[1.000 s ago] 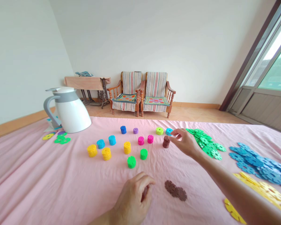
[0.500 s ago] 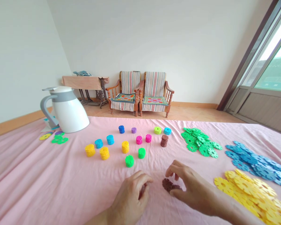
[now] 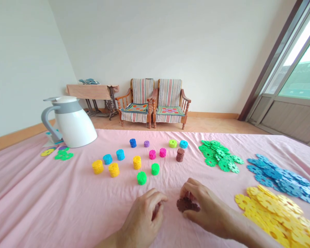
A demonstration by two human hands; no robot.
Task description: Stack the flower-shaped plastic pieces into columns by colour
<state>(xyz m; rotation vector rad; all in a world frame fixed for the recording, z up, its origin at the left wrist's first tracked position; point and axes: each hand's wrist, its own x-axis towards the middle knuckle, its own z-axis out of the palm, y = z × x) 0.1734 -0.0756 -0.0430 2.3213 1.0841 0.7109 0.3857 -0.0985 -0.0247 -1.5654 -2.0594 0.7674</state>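
Note:
My right hand is curled over a few brown snowflake discs lying on the pink cloth, with thumb and fingers closed around their right part. My left hand rests just left of them, its fingers curled in and thumb against them; the inside of its grip is hidden. Beyond the hands stand small stacks of the same slotted discs, among them a brown stack, two green stacks, yellow stacks, blue stacks and pink stacks.
Loose heaps of green discs, blue discs and yellow discs spread along the right. A white jug stands at the left, with a few loose discs before it. Two wooden chairs stand beyond the table.
My right hand's fingers have come down and closed in on the brown discs. The left hand has hardly moved. The whole view has shifted slightly.

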